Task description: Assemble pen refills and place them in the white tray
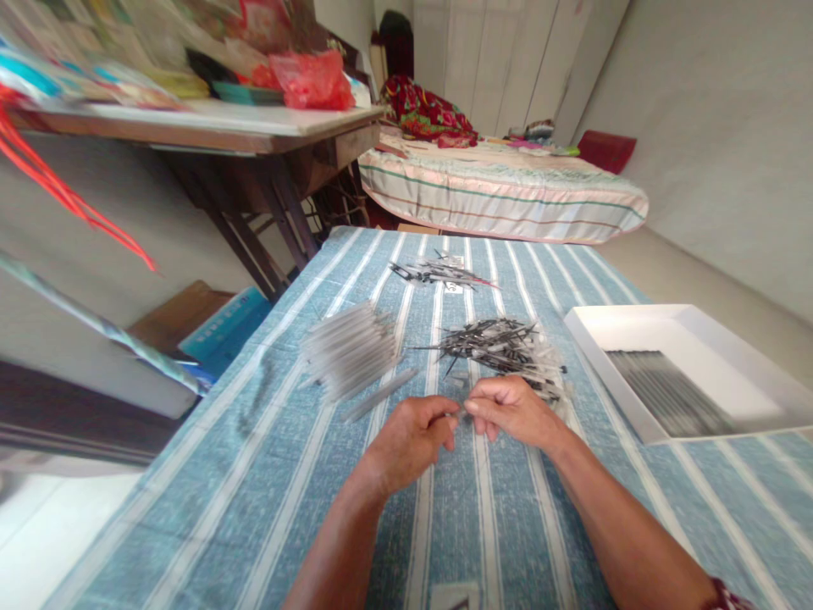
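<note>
My left hand and my right hand meet above the striped cloth, fingertips nearly touching. Both are pinched closed, and whatever sits between the fingers is too small and blurred to name. Left of them lies a stack of pale translucent sticks or tubes, with one loose stick set apart beside my left hand. Just beyond my right hand is a loose heap of thin black and clear pieces. Farther back rests a smaller heap of slender dark and clear pieces, one with a red end.
A shallow white box on the right holds a row of dark slim sticks. Blue-and-white striped cloth covers the table. A cluttered side table stands at the left, and a bed is behind.
</note>
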Available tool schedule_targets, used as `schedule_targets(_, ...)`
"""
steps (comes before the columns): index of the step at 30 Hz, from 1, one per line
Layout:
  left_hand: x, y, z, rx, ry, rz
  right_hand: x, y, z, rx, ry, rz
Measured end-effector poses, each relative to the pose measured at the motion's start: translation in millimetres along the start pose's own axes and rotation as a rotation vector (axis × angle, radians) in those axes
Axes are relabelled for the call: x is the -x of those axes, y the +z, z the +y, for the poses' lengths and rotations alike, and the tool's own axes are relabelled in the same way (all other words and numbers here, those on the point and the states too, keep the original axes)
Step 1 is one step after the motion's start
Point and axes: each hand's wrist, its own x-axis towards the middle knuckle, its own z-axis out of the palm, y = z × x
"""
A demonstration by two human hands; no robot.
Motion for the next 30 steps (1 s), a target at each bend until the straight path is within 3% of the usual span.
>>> schedule_targets(8, -0.3, -0.3, 1.1, -0.018, -0.001, -0.011, -0.8, 0.2, 2.2, -0.084, 0.045, 0.004)
schedule_targets(30, -0.5, 1.1, 0.7, -0.025, -0.003, 0.018, -1.1, 0.2, 1.5, -0.036, 0.122, 0.016)
